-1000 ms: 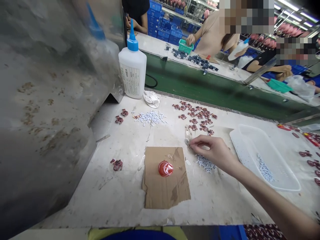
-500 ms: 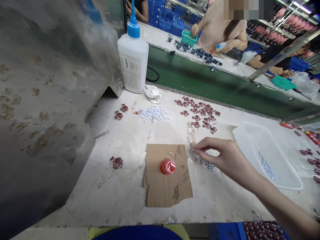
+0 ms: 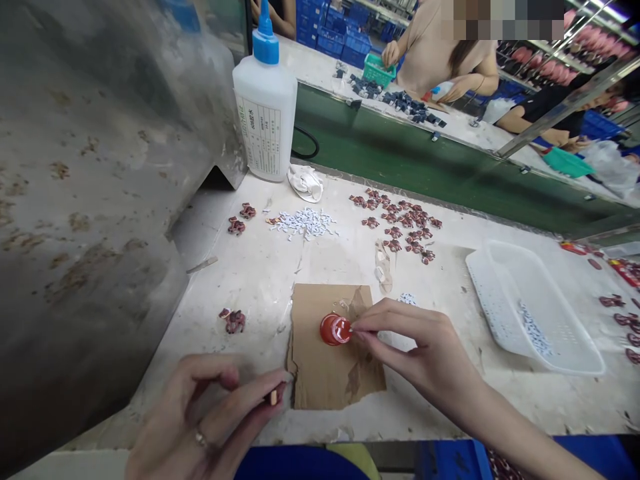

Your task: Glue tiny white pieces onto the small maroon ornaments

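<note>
A small red cap (image 3: 334, 329) with glossy contents sits on a torn piece of brown cardboard (image 3: 320, 380). My right hand (image 3: 420, 333) is at the cap's right edge, thumb and fingertips pinched on a tiny pale piece (image 3: 352, 328). Left of the cardboard, near the front edge, my left hand (image 3: 215, 413) holds a small dark red figure (image 3: 276, 396) between its fingertips. A pile of small white-blue pieces (image 3: 307, 223) lies behind the cardboard, and a smaller pile (image 3: 407, 299) shows partly behind my right hand. More reddish-brown figures (image 3: 413, 220) lie at the back right.
A white bottle with a blue nozzle (image 3: 265, 113) stands at the back left beside a large metal housing (image 3: 90, 220). A white plastic basket (image 3: 540, 300) holds small pieces on the right. Loose figures (image 3: 234, 321) lie on the left. People sit across the green divider (image 3: 370, 147).
My right hand has moved left from the small pile to the red cap. My left hand has come into view at the lower left with a figure in its fingers.
</note>
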Available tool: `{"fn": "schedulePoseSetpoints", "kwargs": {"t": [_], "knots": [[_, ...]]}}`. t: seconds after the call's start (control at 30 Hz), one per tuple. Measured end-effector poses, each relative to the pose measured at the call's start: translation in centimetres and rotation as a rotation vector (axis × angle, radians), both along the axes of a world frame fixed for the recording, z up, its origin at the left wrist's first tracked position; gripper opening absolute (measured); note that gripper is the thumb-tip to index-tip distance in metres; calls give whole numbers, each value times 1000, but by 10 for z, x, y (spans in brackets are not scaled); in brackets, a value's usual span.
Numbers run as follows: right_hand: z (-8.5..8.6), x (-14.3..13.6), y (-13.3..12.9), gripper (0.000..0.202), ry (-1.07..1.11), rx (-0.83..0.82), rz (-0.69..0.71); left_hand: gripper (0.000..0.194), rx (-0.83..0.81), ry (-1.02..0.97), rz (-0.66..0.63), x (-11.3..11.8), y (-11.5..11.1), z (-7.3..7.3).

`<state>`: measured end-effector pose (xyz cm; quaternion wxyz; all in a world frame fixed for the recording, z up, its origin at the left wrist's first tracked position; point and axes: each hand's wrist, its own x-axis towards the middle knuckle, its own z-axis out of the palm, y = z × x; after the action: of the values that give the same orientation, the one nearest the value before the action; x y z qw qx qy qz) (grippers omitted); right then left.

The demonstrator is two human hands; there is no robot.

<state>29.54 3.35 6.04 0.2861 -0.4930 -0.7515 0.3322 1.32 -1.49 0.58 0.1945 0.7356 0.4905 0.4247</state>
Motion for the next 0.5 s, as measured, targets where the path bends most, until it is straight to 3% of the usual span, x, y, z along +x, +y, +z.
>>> {"fn": "schedulePoseSetpoints", "kwargs": {"t": [0.23,0.37,0.5], "knots": [[4,0,-3,16,-10,26,9,30,-46,-32,-77,29,2,14],[9,-9,-11,20,110,73,-61,31,0,-34,-99,38,4,16],[12,-23,-22,20,271,25,-66,30,-59,-95,-178,42,4,18]]}}
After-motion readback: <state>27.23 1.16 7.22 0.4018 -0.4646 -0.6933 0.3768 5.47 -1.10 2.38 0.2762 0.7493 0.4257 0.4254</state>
